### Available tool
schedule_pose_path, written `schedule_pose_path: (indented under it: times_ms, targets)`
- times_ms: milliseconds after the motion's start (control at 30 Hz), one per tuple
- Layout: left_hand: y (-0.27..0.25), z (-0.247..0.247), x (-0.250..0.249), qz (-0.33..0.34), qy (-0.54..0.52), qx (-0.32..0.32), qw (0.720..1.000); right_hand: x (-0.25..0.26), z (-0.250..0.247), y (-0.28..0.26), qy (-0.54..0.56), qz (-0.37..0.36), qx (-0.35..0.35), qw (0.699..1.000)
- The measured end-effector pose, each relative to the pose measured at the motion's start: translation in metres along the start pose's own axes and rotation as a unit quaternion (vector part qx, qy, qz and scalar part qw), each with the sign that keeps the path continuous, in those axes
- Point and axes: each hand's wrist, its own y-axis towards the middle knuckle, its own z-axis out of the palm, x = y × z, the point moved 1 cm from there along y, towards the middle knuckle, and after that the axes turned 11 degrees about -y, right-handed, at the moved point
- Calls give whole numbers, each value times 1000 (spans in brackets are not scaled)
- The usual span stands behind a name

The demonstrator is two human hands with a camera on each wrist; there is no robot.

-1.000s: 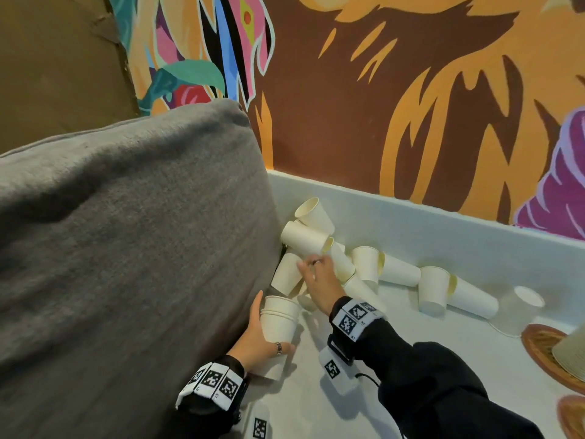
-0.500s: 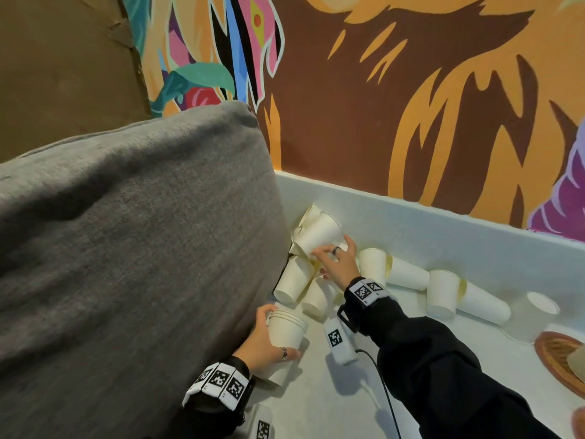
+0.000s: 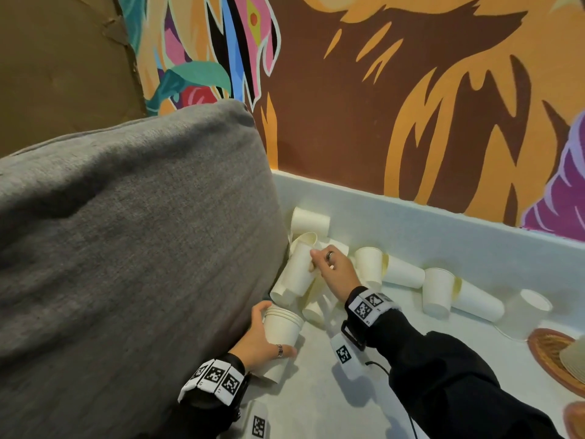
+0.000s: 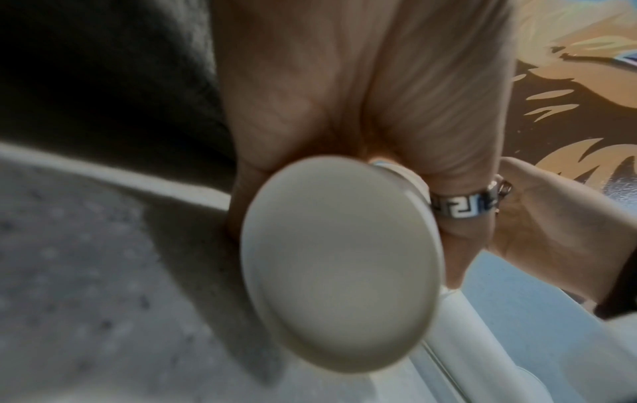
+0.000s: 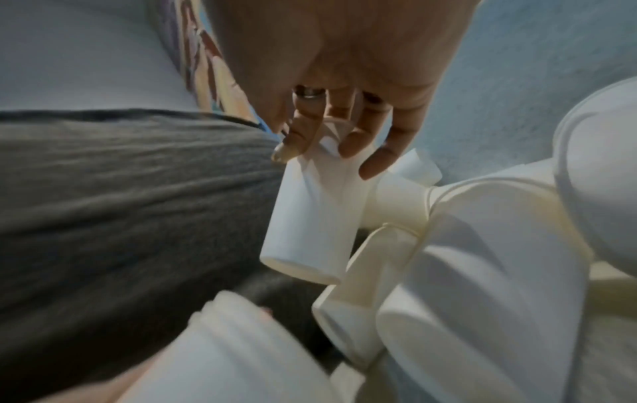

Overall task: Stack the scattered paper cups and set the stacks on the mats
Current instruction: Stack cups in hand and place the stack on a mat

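Note:
My left hand (image 3: pixel 276 334) grips a short stack of white paper cups (image 3: pixel 283 318), upright, low beside the grey cushion; the stack's round base (image 4: pixel 341 261) fills the left wrist view. My right hand (image 3: pixel 313 261) pinches the rim of one tilted paper cup (image 3: pixel 296 274) just above and behind the stack. In the right wrist view that cup (image 5: pixel 310 218) hangs from my fingertips (image 5: pixel 375 163), mouth up and base free. Several loose cups (image 3: pixel 368 264) lie or stand upside down along the white ledge. A woven mat (image 3: pixel 550 353) sits at the far right.
A big grey cushion (image 3: pixel 126 264) crowds the left side, touching the cup pile. A low white wall (image 3: pixel 443 229) under the painted mural bounds the back. A translucent cup (image 3: pixel 531 307) stands near the mat. A second mat's edge (image 3: pixel 576 419) shows at bottom right.
My right hand reached up into the pile by the wall, took hold of a cup and brought it down-left toward the stack. The left hand has kept the stack in place.

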Motion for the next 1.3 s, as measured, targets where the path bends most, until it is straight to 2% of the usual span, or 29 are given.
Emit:
schedule_pose_path:
  times_ms: [167,333,400,467,500,533,600,633,667,733,867,1033,1100,1167,1300]
  targets:
    - [-1,2,-3,11,-4,8,1000,-3,24,-33,-73,-9,142,987]
    - [-1,2,-2,19,-17,10,1000,-4,21,-40,-96,38,208,973]
    - [0,3,-3,24,-17,17,999,-7,15,-37,-61,29,155,986]
    - [0,2,-3,30,-17,25,999,-18,9,-27,-42,46,27,998]
    - [1,2,-3,33,-17,30,999,-23,5,-22,-67,68,-4,995]
    - [2,1,-2,35,-16,30,999,-32,4,-16,-111,99,4,989]
    - [1,0,-2,41,-12,32,999,-44,6,-9,-250,136,107,953]
    - [1,0,-3,42,-10,33,999,-50,9,-7,-280,136,139,940]
    - [1,0,-3,42,-10,33,999,-55,12,-6,-261,142,138,945]
    - [1,0,-3,44,-6,38,998,-61,16,-8,-182,144,109,967]
    - [2,-1,-2,49,4,44,998,-60,16,-9,-100,151,40,983]
    - [0,-1,-3,38,26,33,998,-26,3,-17,-22,86,-65,994]
    - [1,0,-3,35,32,33,998,-13,2,-23,3,64,-45,997]
    - [3,1,-2,33,36,42,998,-7,5,-29,14,49,8,999]
    - [6,3,-1,29,35,49,998,-4,24,-42,-43,33,174,983]
